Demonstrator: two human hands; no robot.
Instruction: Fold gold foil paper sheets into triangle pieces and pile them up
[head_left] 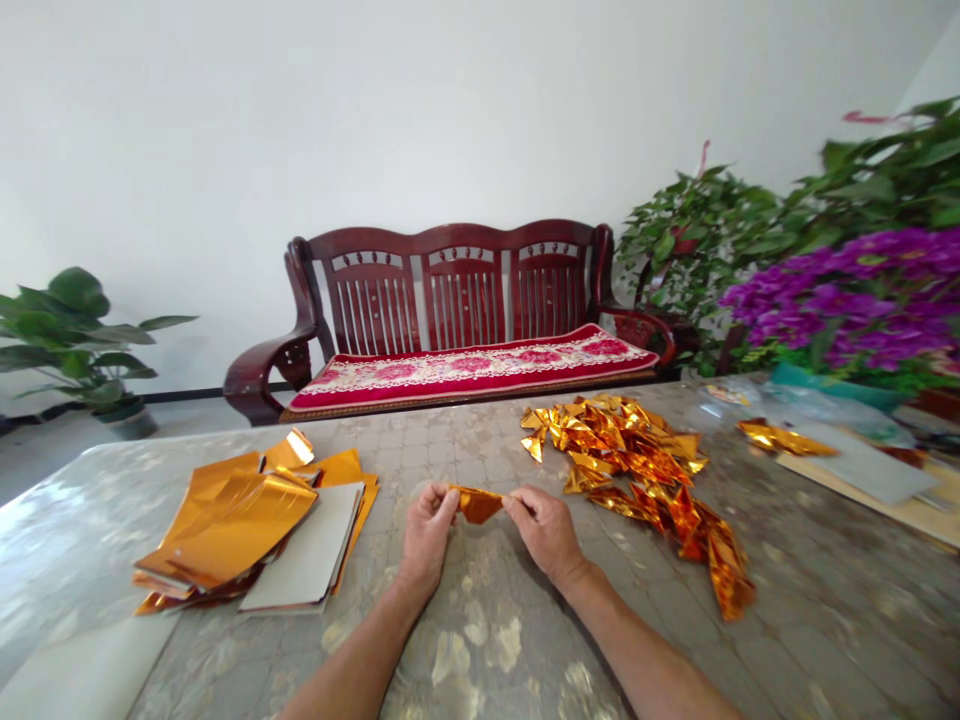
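Note:
Between my two hands, just over the table, is a folded piece of gold foil paper [478, 505]. My left hand [430, 530] pinches its left end, and my right hand [546, 528] pinches the right end. The paper looks folded into a small boat-like shape with a straight upper edge and a narrower bottom. To the left lies a stack of gold foil sheets [232, 520], some with the pale side up. On the right is a heap of folded gold foil pieces [637, 460] that trails toward me.
A patterned cover lies on the table [465, 640]. At the right are a flat pale board [877, 470], clear plastic and purple flowers [855, 290]. Behind the table stands a dark wooden bench [457, 290] with a red floral cushion [480, 372]. A potted plant [82, 340] is at the left.

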